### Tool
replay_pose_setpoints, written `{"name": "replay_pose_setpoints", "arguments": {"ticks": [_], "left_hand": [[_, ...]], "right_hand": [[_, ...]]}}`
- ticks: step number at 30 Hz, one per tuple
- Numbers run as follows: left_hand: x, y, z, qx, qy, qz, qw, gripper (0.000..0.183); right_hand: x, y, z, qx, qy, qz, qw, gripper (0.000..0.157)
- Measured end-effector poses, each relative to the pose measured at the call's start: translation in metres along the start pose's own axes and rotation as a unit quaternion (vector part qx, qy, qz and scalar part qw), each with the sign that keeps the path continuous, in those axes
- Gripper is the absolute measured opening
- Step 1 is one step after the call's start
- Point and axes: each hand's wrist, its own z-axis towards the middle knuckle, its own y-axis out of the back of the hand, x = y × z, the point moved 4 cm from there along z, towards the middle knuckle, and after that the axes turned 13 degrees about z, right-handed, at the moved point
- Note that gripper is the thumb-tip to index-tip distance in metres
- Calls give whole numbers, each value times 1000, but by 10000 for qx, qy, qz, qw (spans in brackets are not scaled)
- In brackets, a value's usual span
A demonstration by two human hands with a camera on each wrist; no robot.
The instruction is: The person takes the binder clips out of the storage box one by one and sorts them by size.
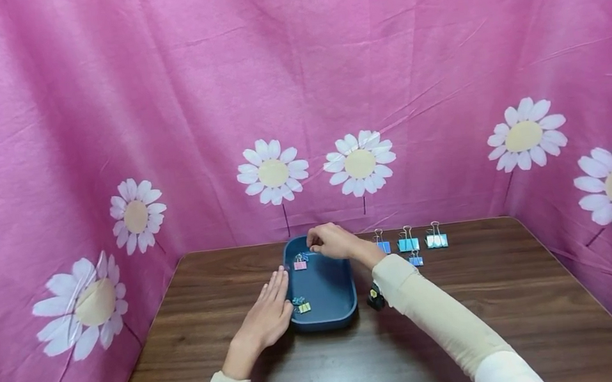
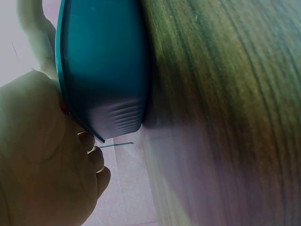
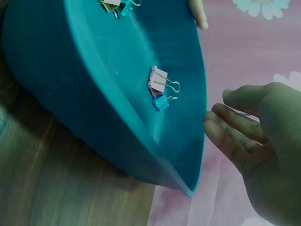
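A dark blue tray stands on the table, with my left hand resting straight-fingered along its left rim. Over the tray's far end hangs my right hand; its fingers bend loosely, and the right wrist view shows nothing between thumb and fingertips. Inside the tray, a pink binder clip lies against a small blue binder clip near the far left corner. Close to the near left corner sit a yellow binder clip and a teal binder clip.
Right of the tray, larger blue binder clips stand in a row: one partly behind the right forearm, a middle one and a right one. A small blue clip is in front. Pink cloth surrounds the wooden table.
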Motion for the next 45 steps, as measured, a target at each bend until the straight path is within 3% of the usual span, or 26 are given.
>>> {"name": "replay_pose_setpoints", "arguments": {"ticks": [10, 16, 24, 31, 36, 41, 45], "left_hand": [[0, 0, 1, 75, -15, 43, 10000, 64], [0, 1, 0, 50, -30, 50, 10000, 64], [0, 0, 0, 90, -3, -24, 10000, 64], [1, 1, 0, 40, -74, 43, 10000, 64], [1, 1, 1, 91, -38, 10, 10000, 64], [1, 0, 1, 125, -14, -6, 9999, 64], [1, 0, 1, 94, -34, 33, 9999, 64]], "right_hand": [[1, -28, 13, 692, -317, -107, 9970, 30], [1, -44, 16, 1193, -583, -546, 9896, 45], [2, -60, 11, 1731, -758, -1046, 9764, 37], [5, -61, 11, 1707, -483, -1038, 9787, 5], [7, -59, 11, 1644, -449, -936, 9809, 12], [7, -62, 10, 1640, -636, -772, 9814, 4], [7, -66, 10, 1736, -557, -878, 9793, 22]]}}
